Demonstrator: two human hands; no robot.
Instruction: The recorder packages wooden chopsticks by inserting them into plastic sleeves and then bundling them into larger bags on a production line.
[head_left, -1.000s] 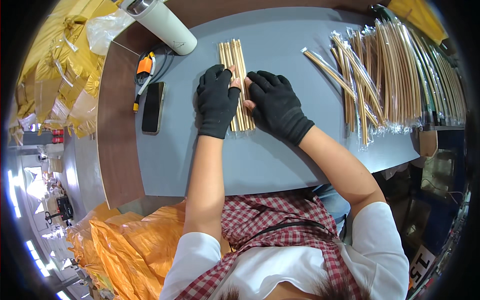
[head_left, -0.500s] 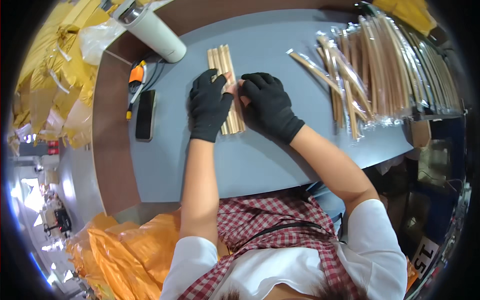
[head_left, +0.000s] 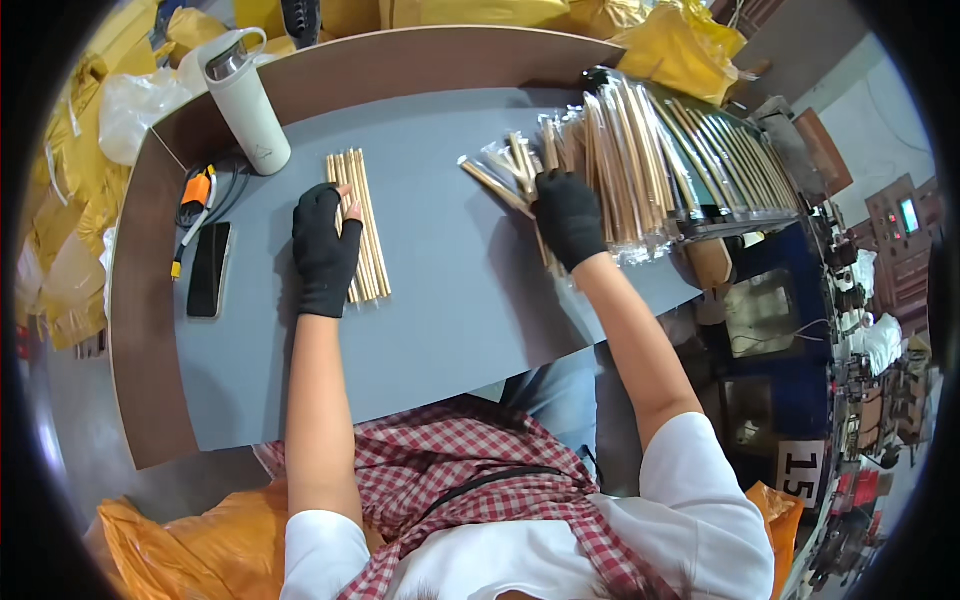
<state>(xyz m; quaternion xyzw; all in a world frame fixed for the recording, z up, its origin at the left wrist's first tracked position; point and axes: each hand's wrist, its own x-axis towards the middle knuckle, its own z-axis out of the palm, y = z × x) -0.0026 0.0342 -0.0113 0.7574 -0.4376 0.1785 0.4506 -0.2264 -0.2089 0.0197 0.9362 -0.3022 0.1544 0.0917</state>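
Note:
My left hand (head_left: 328,248), in a black fingerless glove, rests at the left side of a neat row of thin tan sticks (head_left: 368,225) in clear plastic. Its thumb and fingertips touch the sticks and stand apart from each other. Over at the right, my right hand (head_left: 570,220), gloved the same way, lies on the near-left edge of a heap of plastic-wrapped sticks (head_left: 625,165). Its fingertips are hidden among the wrapped sticks, so a grip cannot be made out. One loose wrapped stick (head_left: 492,184) juts out to the left of that hand.
A white bottle (head_left: 250,120) stands in the far left corner of the grey table (head_left: 440,330). Near it lie an orange-tagged cable (head_left: 197,190) and a black phone (head_left: 209,270). Brown boards (head_left: 150,340) edge the table. Yellow bags (head_left: 680,50) lie beyond it.
My right hand has left the row of sticks and moved right to the heap. The left hand stays at the row. The whole view has shifted toward the right.

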